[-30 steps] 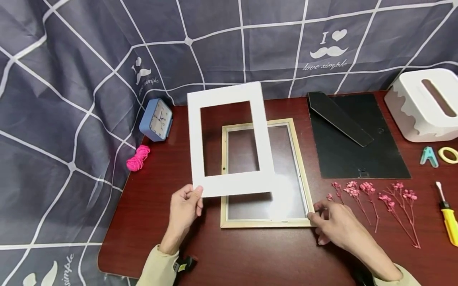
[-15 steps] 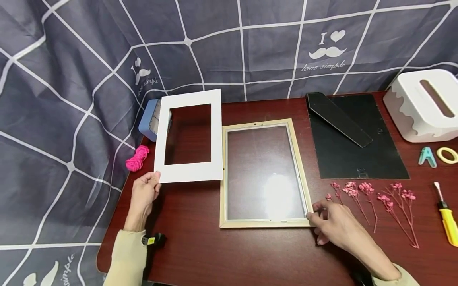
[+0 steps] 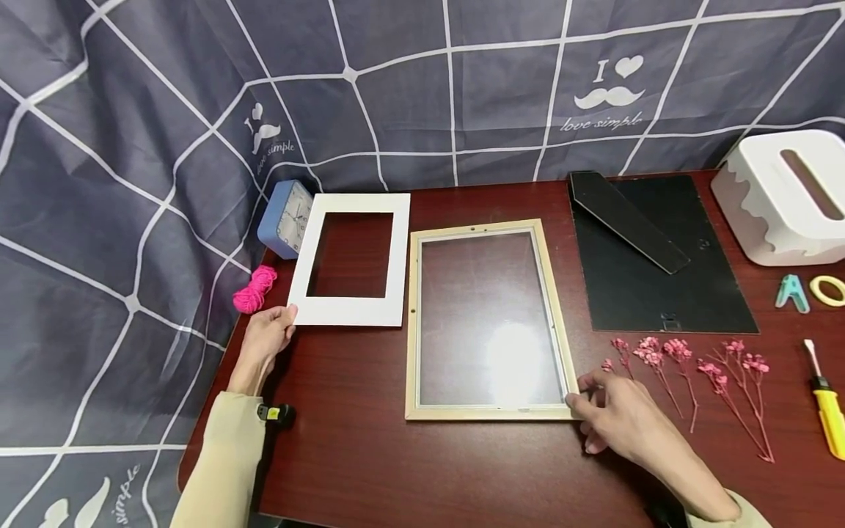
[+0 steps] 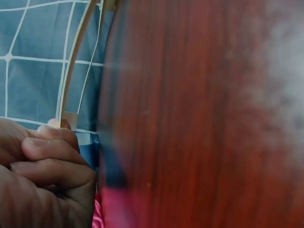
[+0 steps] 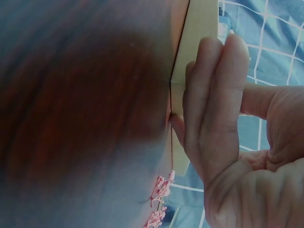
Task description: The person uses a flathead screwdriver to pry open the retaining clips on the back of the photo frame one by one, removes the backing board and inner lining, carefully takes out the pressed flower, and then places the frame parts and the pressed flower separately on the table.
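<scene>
Your left hand (image 3: 267, 339) pinches the white mat's (image 3: 350, 257) near-left corner, just left of the wood frame (image 3: 485, 413); right hand (image 3: 620, 422) pinches frame's near-right corner.

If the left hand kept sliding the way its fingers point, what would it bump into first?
Probably the white mat board that the left hand already pinches; beyond it stands the blue clock, though depth is unclear.

A home craft desk: bedsheet backdrop (image 3: 462, 88), clock (image 3: 285, 218), tissue box (image 3: 785, 198).
</scene>
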Available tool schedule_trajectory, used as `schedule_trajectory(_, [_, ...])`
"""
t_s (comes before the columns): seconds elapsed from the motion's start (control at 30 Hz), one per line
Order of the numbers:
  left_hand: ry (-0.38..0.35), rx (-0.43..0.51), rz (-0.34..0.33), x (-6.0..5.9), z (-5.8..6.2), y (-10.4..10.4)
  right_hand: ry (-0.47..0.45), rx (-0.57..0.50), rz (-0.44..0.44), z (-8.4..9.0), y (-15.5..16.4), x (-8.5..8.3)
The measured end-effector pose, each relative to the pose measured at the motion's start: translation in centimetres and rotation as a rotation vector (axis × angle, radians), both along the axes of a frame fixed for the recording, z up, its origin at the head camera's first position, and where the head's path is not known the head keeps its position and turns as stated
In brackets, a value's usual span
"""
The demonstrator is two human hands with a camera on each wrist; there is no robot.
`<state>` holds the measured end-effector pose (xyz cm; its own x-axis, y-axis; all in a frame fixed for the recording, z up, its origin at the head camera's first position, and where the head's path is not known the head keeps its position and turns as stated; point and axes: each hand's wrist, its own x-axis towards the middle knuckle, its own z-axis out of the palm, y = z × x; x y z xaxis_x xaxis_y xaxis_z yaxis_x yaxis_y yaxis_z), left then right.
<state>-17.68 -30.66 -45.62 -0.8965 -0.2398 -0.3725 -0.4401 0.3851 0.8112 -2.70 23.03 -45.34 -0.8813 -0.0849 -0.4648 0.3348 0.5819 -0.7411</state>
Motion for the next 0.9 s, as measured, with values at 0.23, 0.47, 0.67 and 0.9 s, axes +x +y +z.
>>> schedule_trajectory(0.23, [-0.012, -0.061, -0.023, -1.3, -0.4, -0.2, -0.004, -0.006, -0.009, 0.1, -0.1, 0.0])
schedule_trajectory(0.47, [-0.060, -0.116, -0.072, -2.1, -0.6, -0.4, 0.003, 0.003, -0.002, 0.1, 0.0, 0.0])
schedule_trajectory(0.67, [-0.076, -0.210, -0.140, -2.5, -0.8, -0.8, 0.005, 0.025, 0.008, 0.1, 0.1, -0.1])
schedule_trajectory(0.9, [-0.075, -0.255, -0.167, -2.7, -0.7, -0.8, -0.006, 0.009, 0.000, 0.0, 0.0, -0.1])
